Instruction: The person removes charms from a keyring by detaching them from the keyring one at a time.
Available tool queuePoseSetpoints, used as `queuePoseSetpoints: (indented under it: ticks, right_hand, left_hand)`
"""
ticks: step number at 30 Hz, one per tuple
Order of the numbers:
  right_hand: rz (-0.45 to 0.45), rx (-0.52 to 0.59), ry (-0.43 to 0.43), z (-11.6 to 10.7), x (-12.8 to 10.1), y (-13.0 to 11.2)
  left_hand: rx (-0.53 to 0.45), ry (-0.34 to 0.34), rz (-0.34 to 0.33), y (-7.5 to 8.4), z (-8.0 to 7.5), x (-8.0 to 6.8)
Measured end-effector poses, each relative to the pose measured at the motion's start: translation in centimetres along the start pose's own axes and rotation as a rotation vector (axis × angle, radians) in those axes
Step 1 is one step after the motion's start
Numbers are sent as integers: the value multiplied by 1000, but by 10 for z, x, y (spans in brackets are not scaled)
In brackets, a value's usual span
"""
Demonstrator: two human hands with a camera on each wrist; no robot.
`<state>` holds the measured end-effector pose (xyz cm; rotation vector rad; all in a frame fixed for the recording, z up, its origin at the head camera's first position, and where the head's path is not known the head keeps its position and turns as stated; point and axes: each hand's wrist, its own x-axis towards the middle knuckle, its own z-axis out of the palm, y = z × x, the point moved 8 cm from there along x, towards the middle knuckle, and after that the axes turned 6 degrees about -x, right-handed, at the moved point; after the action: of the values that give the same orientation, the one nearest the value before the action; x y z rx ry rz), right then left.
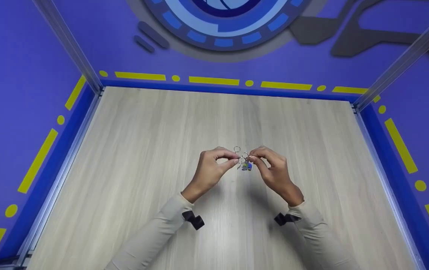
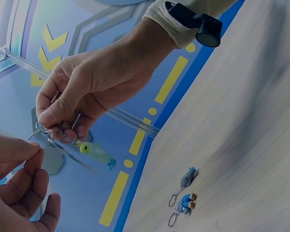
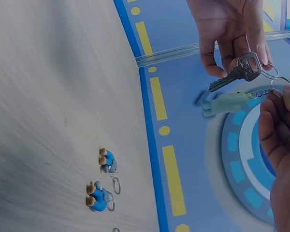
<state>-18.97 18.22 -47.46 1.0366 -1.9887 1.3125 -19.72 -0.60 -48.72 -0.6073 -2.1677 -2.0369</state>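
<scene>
Above the table my two hands meet over one keychain. My left hand (image 1: 210,168) pinches a metal key ring (image 2: 47,132) between thumb and fingers; a silver key (image 3: 246,68) hangs from that ring close to the fingertips. From the other side, my right hand (image 1: 275,171) pinches the ring and chain end of the keychain. Its pale green figure charm (image 2: 96,153) dangles by a short chain (image 3: 261,93). In the head view the key and rings are small, and fingers hide part of them.
Two keychains with blue figures and brown feet (image 3: 106,159) (image 3: 97,198) lie on the wooden table (image 1: 143,150), and part of another ring (image 3: 116,230) shows at the frame edge. Blue printed panels (image 1: 124,56) wall the table's back and sides.
</scene>
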Motion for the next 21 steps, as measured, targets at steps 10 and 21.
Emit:
queuePoseSetpoints:
  ticks: [10,21]
  right_hand:
    - [52,44,4,3,-4,2]
    - [102,57,44,4,-11,5]
  left_hand:
    - [45,-13,31,3,3,0]
    - [78,-67,8,1,10,1]
